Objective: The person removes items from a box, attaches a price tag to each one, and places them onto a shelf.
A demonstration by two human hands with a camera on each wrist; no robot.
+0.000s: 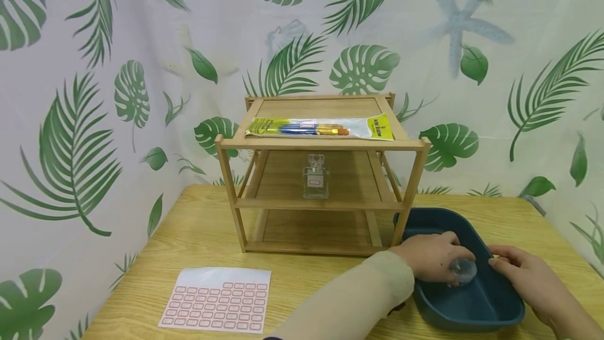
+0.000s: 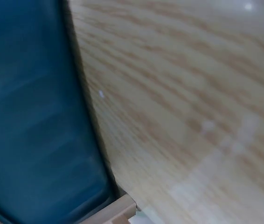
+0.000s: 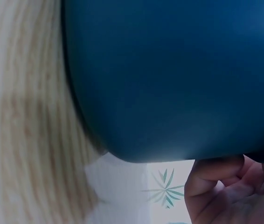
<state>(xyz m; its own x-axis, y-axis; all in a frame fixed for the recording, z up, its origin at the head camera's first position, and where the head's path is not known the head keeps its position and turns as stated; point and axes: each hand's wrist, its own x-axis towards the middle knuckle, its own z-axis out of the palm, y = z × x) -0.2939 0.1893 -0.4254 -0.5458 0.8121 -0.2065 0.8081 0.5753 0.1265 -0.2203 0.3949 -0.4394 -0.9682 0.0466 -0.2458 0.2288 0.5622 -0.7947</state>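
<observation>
My left hand (image 1: 433, 257) reaches into a dark blue bin (image 1: 481, 303) and grips a small clear round object (image 1: 464, 269) above its floor. Part of that object is covered by the fingers, and what it is cannot be told. On the bin's right side, my right hand (image 1: 530, 279) pinches the rim between thumb and fingers. The right wrist view shows the bin's outer wall (image 3: 169, 84) with the curled right hand (image 3: 232, 191) at its edge. In the left wrist view the bin (image 2: 34, 116) fills the left side.
Left of the bin stands a three-tier wooden rack (image 1: 321, 204). A brush packet (image 1: 321, 127) lies on its top and a glass bottle (image 1: 315, 177) stands on the middle shelf. A sheet of red-framed labels (image 1: 217, 300) lies at the table's front left. Leaf-patterned cloth hangs behind.
</observation>
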